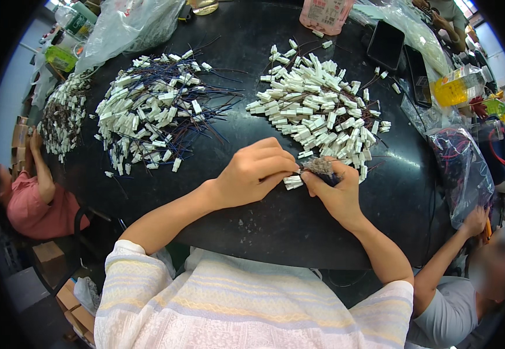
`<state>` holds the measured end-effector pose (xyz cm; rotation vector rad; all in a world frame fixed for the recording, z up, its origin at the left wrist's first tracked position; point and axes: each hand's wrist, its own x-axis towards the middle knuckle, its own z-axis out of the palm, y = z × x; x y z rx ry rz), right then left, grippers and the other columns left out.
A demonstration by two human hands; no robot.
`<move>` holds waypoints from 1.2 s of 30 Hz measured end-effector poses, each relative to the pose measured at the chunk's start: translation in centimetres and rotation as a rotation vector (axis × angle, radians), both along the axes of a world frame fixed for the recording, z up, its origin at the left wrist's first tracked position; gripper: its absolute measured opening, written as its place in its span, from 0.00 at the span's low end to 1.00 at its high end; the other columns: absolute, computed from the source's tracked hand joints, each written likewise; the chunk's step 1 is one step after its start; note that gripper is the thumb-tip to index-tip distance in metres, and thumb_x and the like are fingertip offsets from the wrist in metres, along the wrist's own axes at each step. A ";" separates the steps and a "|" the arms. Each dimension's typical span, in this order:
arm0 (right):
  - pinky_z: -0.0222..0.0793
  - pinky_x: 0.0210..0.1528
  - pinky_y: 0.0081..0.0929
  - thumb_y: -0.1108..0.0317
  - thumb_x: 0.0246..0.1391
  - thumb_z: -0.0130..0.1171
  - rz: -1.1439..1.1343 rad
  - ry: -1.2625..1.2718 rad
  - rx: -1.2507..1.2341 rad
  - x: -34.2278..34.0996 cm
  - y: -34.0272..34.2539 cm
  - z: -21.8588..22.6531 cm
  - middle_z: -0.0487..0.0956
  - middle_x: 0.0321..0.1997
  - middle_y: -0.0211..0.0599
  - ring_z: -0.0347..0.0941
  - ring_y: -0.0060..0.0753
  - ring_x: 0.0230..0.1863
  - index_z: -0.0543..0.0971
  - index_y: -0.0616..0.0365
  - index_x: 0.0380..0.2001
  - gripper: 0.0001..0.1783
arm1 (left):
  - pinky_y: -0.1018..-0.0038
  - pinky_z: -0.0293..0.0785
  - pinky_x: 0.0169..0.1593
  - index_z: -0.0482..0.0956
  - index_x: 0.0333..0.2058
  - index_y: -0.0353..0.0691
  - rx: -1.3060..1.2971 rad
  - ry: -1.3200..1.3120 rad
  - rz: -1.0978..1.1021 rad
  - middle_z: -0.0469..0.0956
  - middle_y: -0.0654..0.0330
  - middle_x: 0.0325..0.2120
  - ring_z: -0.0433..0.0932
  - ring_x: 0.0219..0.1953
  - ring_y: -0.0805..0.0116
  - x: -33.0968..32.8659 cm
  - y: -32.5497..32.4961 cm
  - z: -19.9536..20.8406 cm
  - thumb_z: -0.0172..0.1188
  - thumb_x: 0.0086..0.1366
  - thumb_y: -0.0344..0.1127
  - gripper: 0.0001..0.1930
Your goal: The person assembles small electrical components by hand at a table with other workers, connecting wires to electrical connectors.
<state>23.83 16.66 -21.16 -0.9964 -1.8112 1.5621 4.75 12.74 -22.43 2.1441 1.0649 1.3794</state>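
My right hand (342, 189) is closed around a bundle of thin wires (322, 167), dark blue below with a grey-brown, bristly end on top. Just left of it, my left hand (258, 171) pinches at the bundle's tip; whatever lies between its fingertips is too small to name. Beneath the meeting fingertips, a few white plastic connectors (292, 182) rest on the black table (246, 230). A large heap of white connectors (316, 104) with dark wires spreads right beyond both hands. Further left lies another heap of white connectors (142, 116), with blue and brown wires fanning out.
A third connector heap (63, 116) is at the far left, near a co-worker in pink (37, 200). Phones (386, 45), a bottle of yellow liquid (461, 85) and plastic-wrapped items (462, 168) line the right edge. Another person (462, 296) sits right. A plastic bag (127, 32) lies behind.
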 end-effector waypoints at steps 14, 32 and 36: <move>0.60 0.26 0.14 0.74 0.51 0.53 0.000 0.074 -0.352 0.8 0.6 0.9 0.74 0.17 0.29 0.68 0.14 0.22 0.75 0.63 0.29 0.04 | 0.80 0.68 0.28 0.74 0.31 0.33 -0.284 0.013 0.289 0.75 0.59 0.28 0.71 0.24 0.75 0.7 1.1 1.8 0.58 0.53 0.22 0.06; 0.61 0.25 0.15 0.76 0.47 0.55 0.016 0.056 -0.184 0.3 0.3 0.2 0.74 0.19 0.30 0.68 0.16 0.21 0.75 0.66 0.23 0.03 | 0.79 0.69 0.31 0.78 0.32 0.32 -0.319 -0.170 0.148 0.75 0.58 0.26 0.73 0.28 0.73 0.7 -1.0 1.0 0.58 0.52 0.20 0.08; 0.62 0.26 0.14 0.76 0.47 0.55 -0.073 0.042 -0.243 0.3 0.3 0.9 0.74 0.18 0.29 0.68 0.16 0.21 0.75 0.65 0.24 0.02 | 0.79 0.69 0.30 0.77 0.32 0.32 -0.225 -0.124 0.116 0.76 0.58 0.26 0.73 0.27 0.70 0.7 -0.9 0.8 0.59 0.51 0.19 0.08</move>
